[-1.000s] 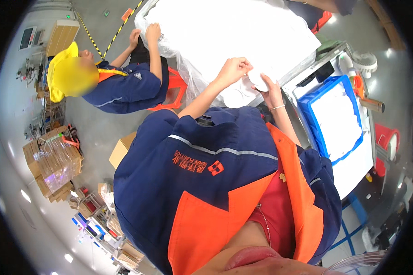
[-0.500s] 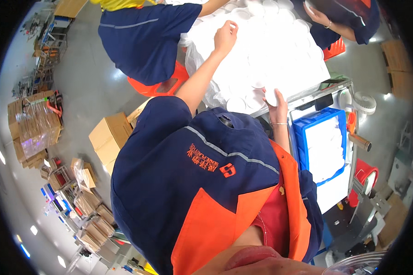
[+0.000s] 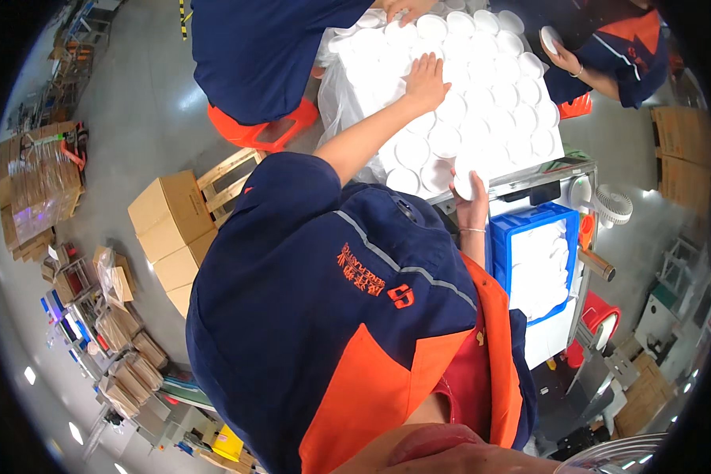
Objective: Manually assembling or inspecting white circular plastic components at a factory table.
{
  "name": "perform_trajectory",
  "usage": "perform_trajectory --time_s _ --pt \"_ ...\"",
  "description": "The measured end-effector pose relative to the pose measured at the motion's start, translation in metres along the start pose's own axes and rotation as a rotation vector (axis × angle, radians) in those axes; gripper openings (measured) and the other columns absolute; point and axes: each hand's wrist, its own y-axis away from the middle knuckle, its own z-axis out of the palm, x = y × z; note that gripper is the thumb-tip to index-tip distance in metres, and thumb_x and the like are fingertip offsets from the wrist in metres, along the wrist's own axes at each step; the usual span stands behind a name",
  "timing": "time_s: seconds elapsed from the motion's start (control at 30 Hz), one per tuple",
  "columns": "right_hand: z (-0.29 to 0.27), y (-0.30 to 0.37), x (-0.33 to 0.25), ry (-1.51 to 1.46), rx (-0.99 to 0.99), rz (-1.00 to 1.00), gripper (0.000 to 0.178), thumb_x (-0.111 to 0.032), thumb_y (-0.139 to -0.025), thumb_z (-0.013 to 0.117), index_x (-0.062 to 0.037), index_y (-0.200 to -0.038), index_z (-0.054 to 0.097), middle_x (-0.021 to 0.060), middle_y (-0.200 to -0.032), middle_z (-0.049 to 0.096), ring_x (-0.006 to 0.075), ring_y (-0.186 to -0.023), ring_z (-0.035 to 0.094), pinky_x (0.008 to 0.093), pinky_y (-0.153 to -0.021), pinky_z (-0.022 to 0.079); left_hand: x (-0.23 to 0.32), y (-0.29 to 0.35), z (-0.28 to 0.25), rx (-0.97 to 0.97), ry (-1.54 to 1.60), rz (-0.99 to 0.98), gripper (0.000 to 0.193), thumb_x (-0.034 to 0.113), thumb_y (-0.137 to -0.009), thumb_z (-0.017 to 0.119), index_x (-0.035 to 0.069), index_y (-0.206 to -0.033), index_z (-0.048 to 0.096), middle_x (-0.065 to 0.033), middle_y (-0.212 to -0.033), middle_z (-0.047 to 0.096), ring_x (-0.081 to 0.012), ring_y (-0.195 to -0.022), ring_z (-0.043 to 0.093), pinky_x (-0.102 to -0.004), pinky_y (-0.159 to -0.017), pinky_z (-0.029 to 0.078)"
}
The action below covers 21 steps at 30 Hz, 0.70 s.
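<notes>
Many round white plastic discs, lid-like with raised rims [image 3: 446, 141], lie flat in rows across a white-covered table [image 3: 355, 79]. My left hand [image 3: 428, 83] reaches over them, its fingers stretched out and resting on the discs near the middle. At the near edge of the table, my right hand [image 3: 472, 207] grips a white disc [image 3: 468, 184], holding it tilted up. The thumb and fingers sit on either side of that disc. Whether a second disc lies behind it is hidden.
A blue crate [image 3: 502, 253] of white pieces stands to the right, near a small white fan [image 3: 613, 205]. Across the table, one co-worker's hand [image 3: 407, 9] touches the discs; another co-worker's hand [image 3: 565, 59] holds one. A red stool [image 3: 265, 136] and cardboard boxes [image 3: 170, 217] are at left.
My left hand has moved from above the table, fingers curled, to lying outstretched on the discs. My right hand still holds its disc. The view has shifted, showing more of the rows.
</notes>
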Motion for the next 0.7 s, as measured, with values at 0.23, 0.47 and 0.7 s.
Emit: perform_trajectory --time_s 0.23,0.47,0.7 --pt "-0.008 0.002 0.005 0.028 0.034 0.036 0.037 -0.019 -0.089 0.055 0.0040 -0.118 0.051 0.0160 -0.110 0.061 0.0273 -0.099 0.064 0.0326 -0.066 0.055 0.036 0.009 -0.026 -0.154 -0.003 -0.144 0.065 0.039 -0.093 0.046 -0.006 -0.137 0.032 -0.0302 -0.145 0.021 -0.0452 -0.135 0.018 -0.0506 -0.110 0.018" --pt "0.005 0.000 0.000 0.066 0.027 0.052 0.037 -0.019 -0.089 0.055 0.0053 -0.117 0.051 0.0159 -0.110 0.062 0.0270 -0.100 0.063 0.0323 -0.068 0.055 0.026 0.015 -0.010 -0.069 -0.043 -0.164 0.067 0.041 -0.091 0.048 -0.005 -0.137 0.034 -0.0298 -0.142 0.027 -0.0440 -0.133 0.021 -0.0523 -0.109 0.016" --pt "-0.002 -0.002 0.002 0.028 0.033 0.087 0.035 -0.019 -0.090 0.055 0.0017 -0.118 0.051 0.0129 -0.110 0.061 0.0271 -0.101 0.063 0.0330 -0.069 0.054 0.019 -0.016 -0.011 -0.103 -0.163 -0.124 0.055 0.044 -0.089 0.050 -0.003 -0.118 0.052 -0.0247 -0.120 0.047 -0.0345 -0.112 0.041 -0.0447 -0.095 0.030"
